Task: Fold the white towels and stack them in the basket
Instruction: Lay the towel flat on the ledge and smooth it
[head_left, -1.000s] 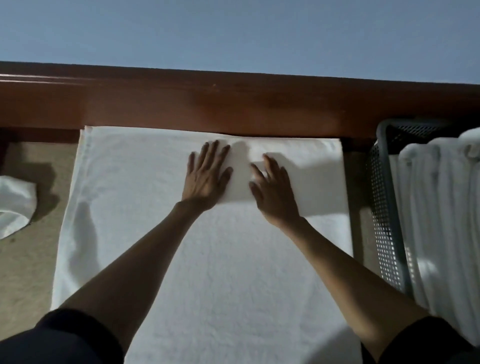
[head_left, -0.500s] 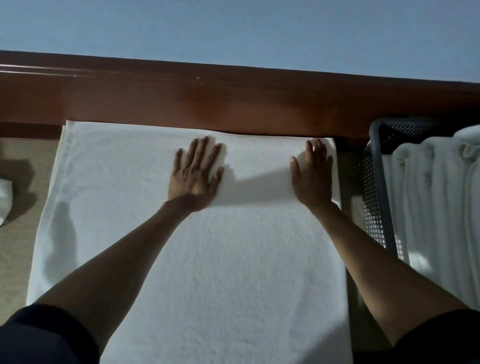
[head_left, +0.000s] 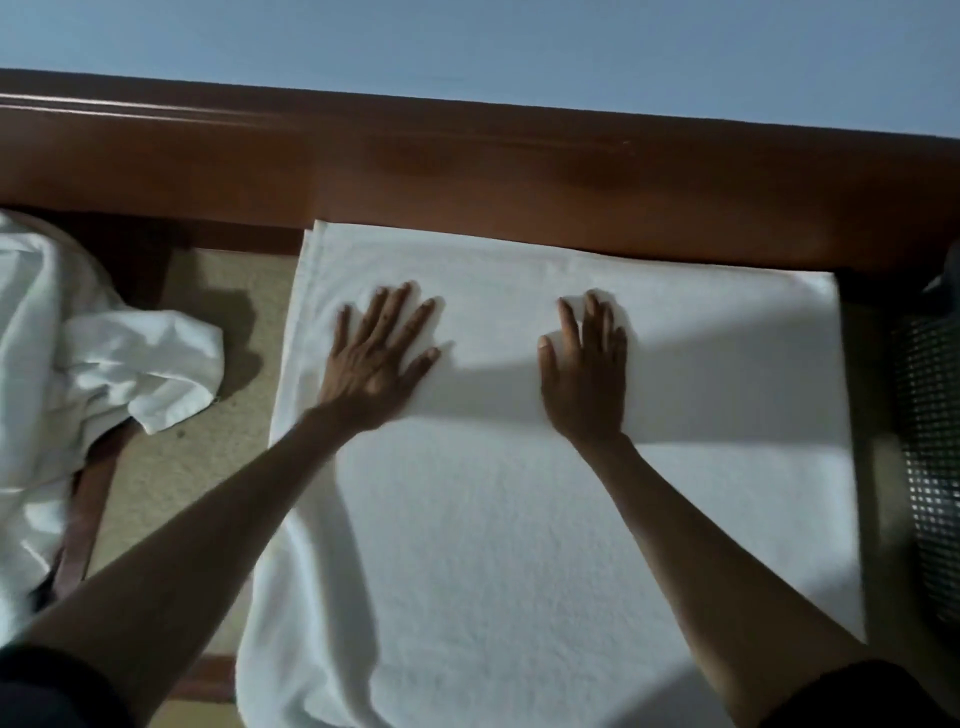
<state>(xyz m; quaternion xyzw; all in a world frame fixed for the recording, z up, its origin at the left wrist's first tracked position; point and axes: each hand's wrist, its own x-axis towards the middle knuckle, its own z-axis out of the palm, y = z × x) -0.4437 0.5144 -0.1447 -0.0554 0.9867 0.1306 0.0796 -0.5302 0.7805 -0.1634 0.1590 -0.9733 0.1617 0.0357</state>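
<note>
A large white towel lies spread flat in front of me, its far part folded back so a double layer runs along the wooden rail. My left hand presses flat on the left part of that folded band, fingers spread. Flat on the band near its middle lies my right hand, fingers straight and close together. The grey mesh basket shows only as a strip at the right edge; its contents are out of frame.
A crumpled pile of white towels lies at the left on the beige surface. A brown wooden rail runs across the far side under a blue wall. A brown strap-like strip lies beside the pile.
My left hand slid left along the fold and my right hand moved back from the towel's right edge toward its middle. The view swung left, so the basket is nearly out of frame and the pile appears.
</note>
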